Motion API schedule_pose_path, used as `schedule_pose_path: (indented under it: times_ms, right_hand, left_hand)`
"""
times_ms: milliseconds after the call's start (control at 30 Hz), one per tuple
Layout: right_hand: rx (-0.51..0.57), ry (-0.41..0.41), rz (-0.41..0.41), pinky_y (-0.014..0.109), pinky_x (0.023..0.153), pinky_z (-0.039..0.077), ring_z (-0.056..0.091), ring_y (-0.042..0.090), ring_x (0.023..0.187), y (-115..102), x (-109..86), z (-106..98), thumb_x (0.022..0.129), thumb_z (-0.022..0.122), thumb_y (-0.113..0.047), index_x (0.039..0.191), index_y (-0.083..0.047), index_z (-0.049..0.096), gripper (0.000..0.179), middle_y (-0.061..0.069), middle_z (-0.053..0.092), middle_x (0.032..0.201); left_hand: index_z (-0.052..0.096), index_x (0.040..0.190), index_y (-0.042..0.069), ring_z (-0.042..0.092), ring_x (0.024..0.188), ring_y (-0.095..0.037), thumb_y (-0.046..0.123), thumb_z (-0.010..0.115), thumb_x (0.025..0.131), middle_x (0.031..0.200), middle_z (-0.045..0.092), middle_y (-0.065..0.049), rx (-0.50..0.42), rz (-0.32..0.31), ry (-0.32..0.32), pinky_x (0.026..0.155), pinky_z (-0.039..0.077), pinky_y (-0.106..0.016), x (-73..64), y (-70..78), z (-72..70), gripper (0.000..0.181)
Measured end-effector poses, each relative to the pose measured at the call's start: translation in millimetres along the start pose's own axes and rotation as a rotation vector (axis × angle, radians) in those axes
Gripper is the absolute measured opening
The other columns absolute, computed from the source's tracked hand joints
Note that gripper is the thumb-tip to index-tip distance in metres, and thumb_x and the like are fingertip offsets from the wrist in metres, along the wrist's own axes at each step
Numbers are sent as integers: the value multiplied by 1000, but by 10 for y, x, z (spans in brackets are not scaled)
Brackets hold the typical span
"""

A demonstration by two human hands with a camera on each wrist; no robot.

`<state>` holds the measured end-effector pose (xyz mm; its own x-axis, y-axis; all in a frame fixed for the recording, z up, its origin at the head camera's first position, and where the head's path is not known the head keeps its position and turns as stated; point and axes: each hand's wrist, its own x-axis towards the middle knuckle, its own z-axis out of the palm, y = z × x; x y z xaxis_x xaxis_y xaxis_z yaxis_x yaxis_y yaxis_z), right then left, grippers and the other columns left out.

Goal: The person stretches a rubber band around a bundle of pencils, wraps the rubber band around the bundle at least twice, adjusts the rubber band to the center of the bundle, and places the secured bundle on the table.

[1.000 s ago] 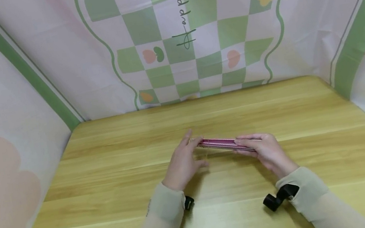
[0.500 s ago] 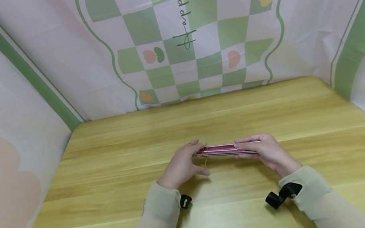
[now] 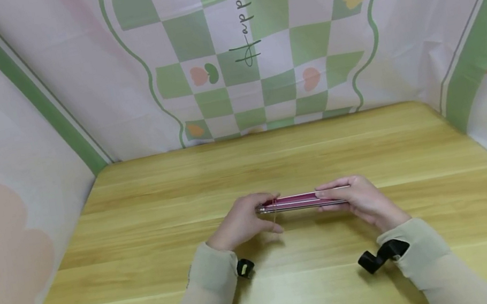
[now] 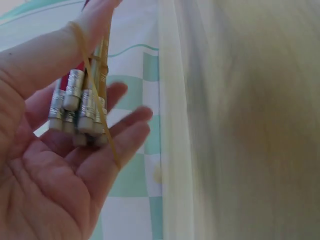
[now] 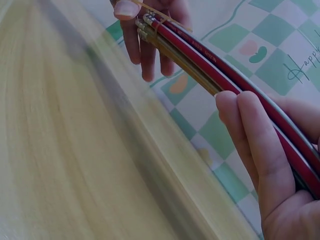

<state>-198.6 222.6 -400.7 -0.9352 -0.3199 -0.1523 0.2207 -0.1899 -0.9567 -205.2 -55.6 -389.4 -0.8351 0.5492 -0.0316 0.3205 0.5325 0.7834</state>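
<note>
A bundle of red and yellow-brown pencils (image 3: 296,202) is held nearly level between the hands, above the table. My right hand (image 3: 362,201) grips it, thumb on the near side and fingers behind. At the eraser end, my left hand (image 3: 242,222) has thumb and fingers spread around the pencils. A thin tan rubber band (image 4: 103,119) is stretched across these spread digits, passing in front of the metal ferrules and white erasers (image 4: 72,102). In the right wrist view, part of the band also circles the pencils just below the ferrules. The right palm hides the other pencil ends.
The wooden table (image 3: 181,185) lies beneath both hands. A printed cloth (image 3: 275,54) with green checks hangs behind its far edge, with more cloth at both sides. Black straps with small mounts (image 3: 375,261) are worn at the wrists.
My left hand has moved slightly down and left, its thumb and fingers still apart. The pencil bundle has turned from slanted to nearly level; the right hand keeps its grip, shifting slightly right.
</note>
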Motion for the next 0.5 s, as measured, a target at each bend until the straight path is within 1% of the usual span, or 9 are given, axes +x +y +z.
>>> schedule_pose_path:
  times_ms: [100, 167, 267, 333, 400, 500]
  right_hand:
    - [8, -11, 0, 27, 77, 59, 75, 23, 78, -6, -3, 3, 92, 61, 8, 88, -11, 78, 26, 8, 76, 91]
    - [9, -15, 4, 27, 77, 59, 75, 23, 77, -15, -8, 4, 92, 61, 8, 88, -11, 78, 25, 8, 76, 91]
    - [10, -19, 3, 27, 77, 59, 75, 22, 77, -28, -17, 7, 92, 61, 7, 89, -11, 78, 25, 8, 76, 91]
    - [9, -18, 6, 26, 76, 59, 75, 22, 77, -38, -24, 9, 92, 62, 7, 89, -11, 78, 24, 8, 76, 92]
    - [7, -15, 12, 26, 76, 59, 75, 22, 77, -47, -30, 11, 92, 62, 5, 90, -12, 78, 23, 8, 76, 94]
    - [20, -8, 20, 25, 76, 60, 75, 22, 78, -55, -35, 14, 93, 63, 4, 90, -12, 78, 23, 7, 75, 95]
  left_hand:
    - [59, 138, 12, 57, 127, -19, 18, 86, 76, 139, 61, -2, -62, -12, 19, 110, 43, -37, 8, -12, 1, 67]
    - [63, 133, 14, 63, 113, -17, 19, 87, 75, 129, 67, -2, -107, -16, 37, 102, 49, -35, 11, -23, 2, 63]
    - [68, 126, 18, 65, 94, -12, 19, 88, 74, 113, 71, 1, -190, -28, 59, 88, 54, -31, 22, -54, 7, 56]
    - [70, 122, 20, 64, 89, -11, 19, 88, 74, 107, 72, 3, -242, -41, 74, 83, 54, -29, 32, -80, 14, 51]
    - [71, 119, 20, 64, 86, -10, 19, 88, 74, 104, 72, 3, -298, -54, 84, 81, 54, -27, 38, -98, 17, 47]
    - [72, 116, 18, 64, 83, -10, 16, 87, 75, 102, 74, 0, -384, -61, 96, 77, 54, -26, 39, -104, 15, 45]
